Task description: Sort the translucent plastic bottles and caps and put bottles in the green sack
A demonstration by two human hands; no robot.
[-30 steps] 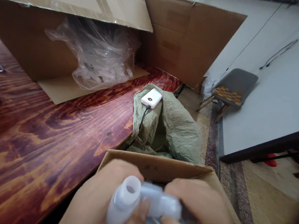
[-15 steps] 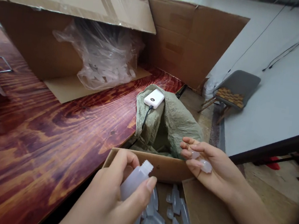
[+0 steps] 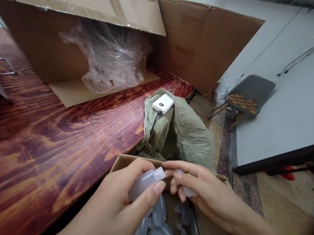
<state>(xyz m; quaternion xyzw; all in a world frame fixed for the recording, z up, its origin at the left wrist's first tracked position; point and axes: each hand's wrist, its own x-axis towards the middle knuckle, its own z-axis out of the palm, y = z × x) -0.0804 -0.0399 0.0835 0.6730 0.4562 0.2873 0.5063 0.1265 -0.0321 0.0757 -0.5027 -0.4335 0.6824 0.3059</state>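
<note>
My left hand [image 3: 124, 197] is closed around a translucent plastic bottle [image 3: 143, 183], its threaded neck bare and tilted toward the right. Just right of that neck, my right hand [image 3: 202, 188] pinches a small translucent cap [image 3: 179, 172] between thumb and fingertips. A second small translucent piece [image 3: 189, 192] is tucked against the fingers of the same hand. The cap and the neck look slightly apart. Below both hands, an open cardboard box [image 3: 123, 161] holds several more translucent bottles [image 3: 159, 213] and small caps, partly hidden by my hands.
On the wood-grained table [image 3: 86, 135] stands a large cardboard carton [image 3: 206, 43] with a clear plastic bag [image 3: 114, 66] of pieces inside. A white power bank [image 3: 163, 103] with a cable lies on a green sack [image 3: 192, 133]. Beyond is a grey chair [image 3: 256, 89].
My right hand has moved left and down to the bottle's neck, turning over and bringing a cap to the fingertips. My left hand has tipped the bottle further to the right.
</note>
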